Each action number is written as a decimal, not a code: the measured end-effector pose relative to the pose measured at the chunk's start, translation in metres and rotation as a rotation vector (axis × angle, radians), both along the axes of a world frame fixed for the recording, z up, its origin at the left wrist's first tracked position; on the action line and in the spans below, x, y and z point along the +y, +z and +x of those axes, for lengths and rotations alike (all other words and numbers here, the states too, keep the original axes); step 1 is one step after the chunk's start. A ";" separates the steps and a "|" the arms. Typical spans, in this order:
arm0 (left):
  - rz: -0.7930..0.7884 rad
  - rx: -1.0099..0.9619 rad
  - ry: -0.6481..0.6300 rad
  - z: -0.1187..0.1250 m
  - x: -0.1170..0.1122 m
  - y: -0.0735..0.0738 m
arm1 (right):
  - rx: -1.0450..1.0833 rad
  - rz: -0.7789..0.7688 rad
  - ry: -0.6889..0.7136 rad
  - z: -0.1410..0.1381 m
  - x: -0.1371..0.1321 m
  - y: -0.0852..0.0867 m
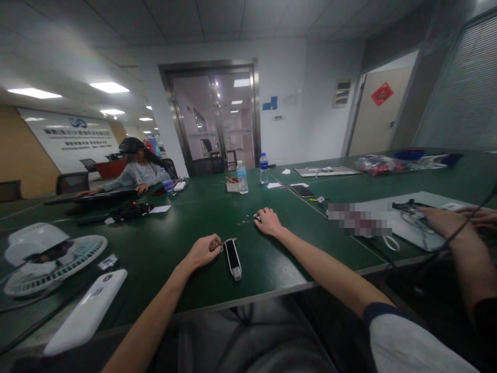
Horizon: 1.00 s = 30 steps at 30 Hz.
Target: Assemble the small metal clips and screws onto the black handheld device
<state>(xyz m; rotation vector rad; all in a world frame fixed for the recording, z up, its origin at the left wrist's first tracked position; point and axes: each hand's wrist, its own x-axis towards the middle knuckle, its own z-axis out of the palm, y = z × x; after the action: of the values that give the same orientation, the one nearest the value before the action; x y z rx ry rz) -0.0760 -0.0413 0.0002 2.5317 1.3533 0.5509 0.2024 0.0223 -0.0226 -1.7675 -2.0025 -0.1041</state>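
Observation:
My left hand (207, 250) rests on the green table with its fingers pinched at the left edge of a long, narrow object (233, 259). That object has a pale frame and a dark middle, and lies lengthwise toward me. Something small may be between the left fingertips, too small to name. Farther out, my right hand (267, 221) lies on the tabletop, fingers curled down around something small and partly shiny at its left side. Several tiny pale pieces (245, 220) lie scattered just left of the right fingers.
At the left are a white fan (56, 264) and a white power bank-like block (87, 311). Bottles (242, 178) stand beyond my hands beside a small box (233, 186). A phone-like slab (302, 191) lies right. A co-worker's hands (438, 224) handle cables; another person (135, 168) sits far left.

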 end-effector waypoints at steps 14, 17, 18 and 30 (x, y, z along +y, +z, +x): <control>-0.077 0.010 0.091 -0.004 0.003 0.005 | -0.055 0.139 0.045 0.004 0.039 0.012; -0.085 0.008 0.145 -0.007 0.005 0.003 | 0.037 0.204 0.045 0.006 0.069 0.022; -0.091 0.020 0.158 -0.008 0.005 0.003 | 0.072 0.211 0.040 0.007 0.080 0.024; -0.023 0.098 0.348 0.011 -0.003 0.005 | 0.280 0.046 0.030 0.045 0.161 0.002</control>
<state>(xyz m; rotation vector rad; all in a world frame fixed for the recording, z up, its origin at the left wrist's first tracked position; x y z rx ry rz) -0.0653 -0.0448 0.0052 2.3435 1.8409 0.4715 0.2470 0.1829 -0.0203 -1.6236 -1.8096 0.1005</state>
